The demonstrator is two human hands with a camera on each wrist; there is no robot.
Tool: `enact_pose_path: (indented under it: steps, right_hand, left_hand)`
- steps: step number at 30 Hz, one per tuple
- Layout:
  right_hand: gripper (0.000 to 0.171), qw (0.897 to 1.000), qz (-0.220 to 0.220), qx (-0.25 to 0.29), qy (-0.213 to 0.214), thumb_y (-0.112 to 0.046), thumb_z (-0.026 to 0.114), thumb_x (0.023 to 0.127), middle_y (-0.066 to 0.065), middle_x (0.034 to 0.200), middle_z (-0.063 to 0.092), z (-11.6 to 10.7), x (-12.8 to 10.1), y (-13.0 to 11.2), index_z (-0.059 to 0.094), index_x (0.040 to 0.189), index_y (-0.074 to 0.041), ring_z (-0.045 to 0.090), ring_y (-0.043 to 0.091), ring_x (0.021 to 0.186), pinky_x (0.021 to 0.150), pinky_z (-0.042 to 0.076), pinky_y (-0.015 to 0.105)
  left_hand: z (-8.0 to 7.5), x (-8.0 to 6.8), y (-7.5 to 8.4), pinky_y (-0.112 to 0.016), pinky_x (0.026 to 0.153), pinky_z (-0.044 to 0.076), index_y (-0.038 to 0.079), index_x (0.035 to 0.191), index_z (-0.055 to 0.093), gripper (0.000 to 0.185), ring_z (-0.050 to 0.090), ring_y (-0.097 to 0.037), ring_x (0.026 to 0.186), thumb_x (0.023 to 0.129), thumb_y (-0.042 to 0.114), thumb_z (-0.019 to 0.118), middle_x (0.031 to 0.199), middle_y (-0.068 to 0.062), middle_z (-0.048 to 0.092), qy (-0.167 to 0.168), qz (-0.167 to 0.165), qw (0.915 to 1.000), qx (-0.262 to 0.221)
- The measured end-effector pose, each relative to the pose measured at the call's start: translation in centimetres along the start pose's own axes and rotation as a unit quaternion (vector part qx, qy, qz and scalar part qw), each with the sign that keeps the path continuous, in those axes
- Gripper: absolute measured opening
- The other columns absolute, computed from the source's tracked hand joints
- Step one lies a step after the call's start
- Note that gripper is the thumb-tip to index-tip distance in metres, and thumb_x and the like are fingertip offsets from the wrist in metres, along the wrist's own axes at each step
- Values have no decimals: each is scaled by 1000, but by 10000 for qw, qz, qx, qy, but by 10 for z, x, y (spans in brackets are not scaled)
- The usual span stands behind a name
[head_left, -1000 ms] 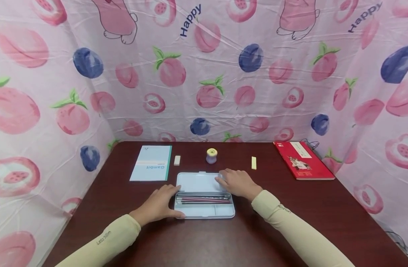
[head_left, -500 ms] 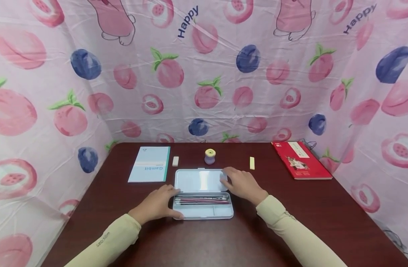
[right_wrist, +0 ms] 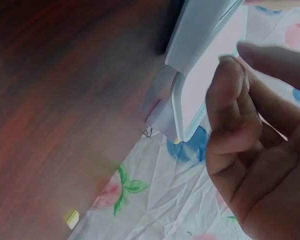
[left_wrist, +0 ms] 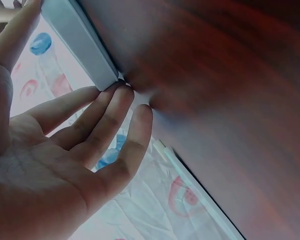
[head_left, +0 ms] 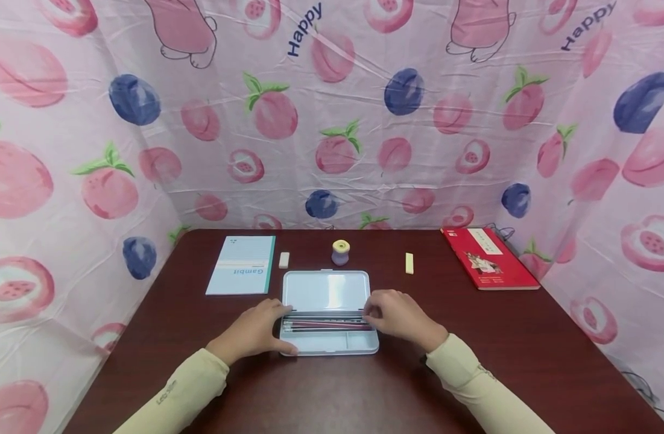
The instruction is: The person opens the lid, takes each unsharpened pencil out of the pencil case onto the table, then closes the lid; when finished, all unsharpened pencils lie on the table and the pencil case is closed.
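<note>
Your left hand (head_left: pixel 252 328), spread wide, touches the left end of the opened pencil case (head_left: pixel 315 343), which lies on the bench (head_left: pixel 332 398) with pencils (head_left: pixel 323 326) inside. At its right end, your right hand (head_left: pixel 401 314) has bent fingers; whether they grip something, I cannot tell.

The pencil case (head_left: pixel 315 343) looks like smooth, hard plastic, and its lid (head_left: pixel 310 290) is glossy inside, catching a bright white reflection. The table (head_left: pixel 332 401) has a wood-grain surface, polished enough to give soft, blurred reflections. Around it, the curtain (head_left: pixel 201 169) is thin cloth, creased and wrinkled, with a faint sheen. The sleeves (head_left: pixel 187 380) are matt, soft cloth. The notebook (head_left: pixel 242 265) shows a smooth paper cover; the small tub (head_left: pixel 340 255) looks like plastic.
</note>
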State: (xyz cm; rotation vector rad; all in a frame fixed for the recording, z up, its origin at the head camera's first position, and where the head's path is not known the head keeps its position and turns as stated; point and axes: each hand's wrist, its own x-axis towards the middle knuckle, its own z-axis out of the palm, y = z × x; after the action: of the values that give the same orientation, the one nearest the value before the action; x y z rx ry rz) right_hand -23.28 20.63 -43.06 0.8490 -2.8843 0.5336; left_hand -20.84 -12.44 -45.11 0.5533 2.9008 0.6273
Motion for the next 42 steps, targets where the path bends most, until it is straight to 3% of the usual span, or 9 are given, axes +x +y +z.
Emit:
enact_pose_path:
  steps: [4, 11, 23, 28, 42]
  right_hand:
    - [9, 9992, 50, 50, -390, -17, 89, 87, -11, 73, 65, 2, -1, 0, 82, 93, -16, 51, 4, 64, 61, 48, 21]
    - [7, 9987, -75, -82, -494, -12, 87, 86, -10, 66, 57, 4, 0, 0, 81, 87, -16, 47, 5, 61, 56, 43, 22]
    - [6, 9974, -13, -294, -653, -9, 86, 86, -8, 72, 66, 6, 3, -5, 84, 87, -14, 49, 7, 62, 58, 44, 22]
    - [5, 9962, -184, -578, -618, -10, 86, 85, -6, 77, 71, 9, 5, -5, 84, 85, -15, 51, 5, 63, 59, 47, 21]
    - [8, 9893, -695, -1266, -230, -11, 88, 84, -5, 67, 65, 15, 4, -5, 82, 79, -14, 45, 4, 57, 55, 44, 21]
  left_hand:
    - [0, -1, 0, -52, 114, 52, 8, 146, 65, 99, 62, -27, 124, 69, 60, 96, 142, -15, 65, -12, -22, 10000, 6]
    - [1, -2, 1, -53, 114, 52, 7, 146, 65, 98, 61, -29, 128, 69, 59, 97, 144, -16, 64, 28, 23, 10000, -2]
    - [1, -1, 1, -52, 114, 52, 8, 146, 65, 98, 61, -28, 126, 69, 59, 97, 143, -14, 64, -26, -2, 10000, -43]
    - [1, -1, 1, -52, 114, 52, 8, 146, 64, 98, 61, -28, 126, 69, 59, 97, 144, -15, 64, -46, -5, 10000, -64]
    - [-2, -1, 1, -53, 115, 51, 7, 146, 65, 99, 61, -29, 128, 69, 60, 96, 145, -15, 64, -23, 11, 10000, -35]
